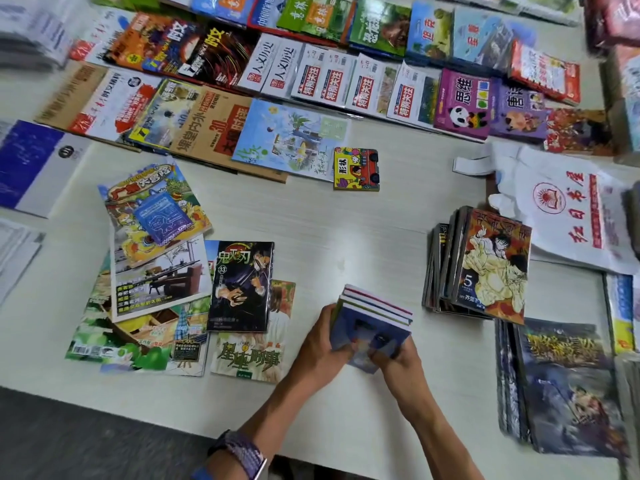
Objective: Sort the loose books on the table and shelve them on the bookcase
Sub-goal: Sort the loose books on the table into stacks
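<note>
Here both hands, left hand (320, 344) and right hand (398, 358), grip a small stack of books (372, 320) near the tabletop's (346, 237) front edge, between scattered comics (240, 285) and a manga pile (485, 265).

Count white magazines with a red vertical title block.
4, overlapping in one row: first magazine, second magazine, third magazine, fourth magazine, ending left of the purple panda book. Others may be hidden underneath.
</note>
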`<state>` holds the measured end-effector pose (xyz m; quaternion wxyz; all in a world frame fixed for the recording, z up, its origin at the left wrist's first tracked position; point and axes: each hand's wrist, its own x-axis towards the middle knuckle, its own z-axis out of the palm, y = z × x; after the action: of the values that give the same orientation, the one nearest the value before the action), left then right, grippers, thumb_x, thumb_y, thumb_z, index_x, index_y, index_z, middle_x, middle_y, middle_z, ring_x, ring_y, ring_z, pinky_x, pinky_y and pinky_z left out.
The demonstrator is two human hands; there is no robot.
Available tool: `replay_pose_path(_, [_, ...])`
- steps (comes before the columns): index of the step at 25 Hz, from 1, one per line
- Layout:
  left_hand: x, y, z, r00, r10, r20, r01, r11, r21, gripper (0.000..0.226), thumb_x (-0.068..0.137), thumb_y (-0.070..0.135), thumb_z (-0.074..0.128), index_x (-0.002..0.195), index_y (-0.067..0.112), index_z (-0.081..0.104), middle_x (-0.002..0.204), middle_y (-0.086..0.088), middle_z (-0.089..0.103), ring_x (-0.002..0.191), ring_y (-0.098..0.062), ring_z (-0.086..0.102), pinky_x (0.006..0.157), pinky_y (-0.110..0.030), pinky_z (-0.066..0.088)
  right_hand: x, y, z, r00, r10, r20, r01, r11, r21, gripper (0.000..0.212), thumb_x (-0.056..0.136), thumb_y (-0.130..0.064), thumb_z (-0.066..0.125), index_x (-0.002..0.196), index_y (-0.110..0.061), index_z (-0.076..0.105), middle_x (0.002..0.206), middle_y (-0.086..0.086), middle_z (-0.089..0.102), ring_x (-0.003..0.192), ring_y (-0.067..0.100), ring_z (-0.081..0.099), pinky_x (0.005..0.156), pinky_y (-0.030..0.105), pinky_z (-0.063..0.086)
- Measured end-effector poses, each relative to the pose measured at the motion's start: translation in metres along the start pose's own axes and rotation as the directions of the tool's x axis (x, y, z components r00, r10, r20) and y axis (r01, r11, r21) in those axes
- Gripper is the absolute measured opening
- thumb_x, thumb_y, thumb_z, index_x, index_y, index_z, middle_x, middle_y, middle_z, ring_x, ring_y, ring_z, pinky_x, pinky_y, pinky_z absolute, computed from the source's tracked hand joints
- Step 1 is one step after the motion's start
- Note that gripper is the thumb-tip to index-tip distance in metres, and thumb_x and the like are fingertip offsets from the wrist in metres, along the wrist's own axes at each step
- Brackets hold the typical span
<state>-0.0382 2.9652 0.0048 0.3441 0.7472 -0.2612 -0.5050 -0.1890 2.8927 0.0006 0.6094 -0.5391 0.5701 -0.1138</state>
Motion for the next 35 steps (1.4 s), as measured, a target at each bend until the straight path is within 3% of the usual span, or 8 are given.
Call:
replay_pose_path(6, [0.003,-0.01,-0.012,0.987,-0.161,0.03,0.16,0.987,0.012,0.043,0.086,0.029,0.07,0.127,0.027,0.057,0.115,0.008,0.07,0.098,-0.009,0.07,0.089,-0.035,0.057,0.019,-0.006,0.012,0.983,0.184,0.027,-0.185,0.953,0.241,0.043,0.091,0.006,0.064,0.115,-0.03,0.062,0.102,0.005,0.079,0.087,0.031,0.076,0.076,0.047,0.063])
replay_pose_path(9, [-0.002,-0.016,-0.031,0.985,-0.169,-0.016,0.169,0.986,-0.016,0.029,0.09,0.019,0.064,0.119,0.017,0.067,0.109,0.003,0.071,0.099,-0.012,0.068,0.093,-0.034,0.055,0.034,-0.003,0.021,0.977,0.111,-0.181,-0.131,0.985,-0.107,0.028,0.082,-0.009,0.073,0.101,-0.028,0.066,0.1,0.013,0.075,0.087,0.038,0.072,0.083,0.054,0.059])
replay_pose_path(13, [-0.014,-0.022,-0.085,0.979,-0.168,-0.117,0.149,0.977,-0.155,0.019,0.093,0.02,0.062,0.111,0.025,0.067,0.104,0.01,0.069,0.096,-0.007,0.067,0.087,-0.028,0.056,0.035,-0.016,0.037,0.944,-0.173,-0.282,-0.039,0.789,-0.613,0.042,0.078,-0.005,0.071,0.119,-0.006,0.062,0.116,0.025,0.06,0.101,0.046,0.056,0.086,0.047,0.044])
replay_pose_path(20, [-0.017,-0.085,-0.237,0.734,-0.291,-0.613,0.194,0.956,-0.22,0.027,0.091,0.008,0.063,0.116,0.019,0.06,0.119,-0.005,0.064,0.101,-0.026,0.065,0.082,-0.039,0.058,0.021,-0.042,0.171,0.879,-0.444,0.177,0.448,0.637,-0.628,0.044,0.084,-0.032,0.054,0.125,-0.014,0.058,0.119,0.008,0.062,0.102,0.032,0.058,0.083,0.041,0.046])
replay_pose_path(23, [-0.01,-0.11,-0.272,0.741,-0.228,-0.631,0.304,0.953,0.012,0.04,0.087,0.01,0.07,0.124,0.016,0.059,0.132,-0.009,0.05,0.117,-0.025,0.051,0.08,-0.02,0.048,0.019,-0.046,0.214,0.939,-0.304,0.16,0.315,0.576,-0.754,0.065,0.079,-0.062,0.06,0.132,-0.023,0.055,0.135,0.006,0.054,0.113,0.033,0.054,0.085,0.044,0.049])
replay_pose_path(29, [-0.001,-0.126,-0.277,0.679,-0.156,-0.718,0.472,0.842,0.262,0.057,0.077,0.032,0.078,0.129,0.021,0.055,0.138,-0.011,0.043,0.125,-0.032,0.04,0.095,-0.047,0.041,0.036,-0.073,0.245,0.972,-0.194,-0.13,0.022,0.631,-0.776,0.093,0.069,-0.069,0.074,0.137,-0.014,0.044,0.135,0.011,0.052,0.118,0.037,0.049,0.09,0.046,0.044])
replay_pose_path(32, [-0.004,-0.126,-0.265,0.748,0.094,-0.657,0.36,0.774,0.521,0.056,0.072,0.02,0.082,0.124,0.016,0.06,0.131,-0.015,0.055,0.119,-0.035,0.049,0.091,-0.05,0.043,0.052,-0.087,0.245,0.988,-0.043,-0.145,-0.088,0.614,-0.785,0.086,0.069,-0.067,0.077,0.129,-0.013,0.048,0.134,0.008,0.052,0.121,0.036,0.047,0.093,0.045,0.04])
replay_pose_path(35, [-0.011,-0.118,-0.236,0.861,0.255,-0.44,0.072,0.796,0.601,0.055,0.074,0.012,0.079,0.126,0.016,0.06,0.121,-0.007,0.062,0.109,-0.027,0.059,0.09,-0.047,0.051,0.056,-0.091,0.234,0.988,0.028,-0.154,-0.1,0.871,-0.482,0.058,0.074,-0.042,0.086,0.115,-0.017,0.053,0.119,0.007,0.061,0.108,0.028,0.058,0.089,0.042,0.048])
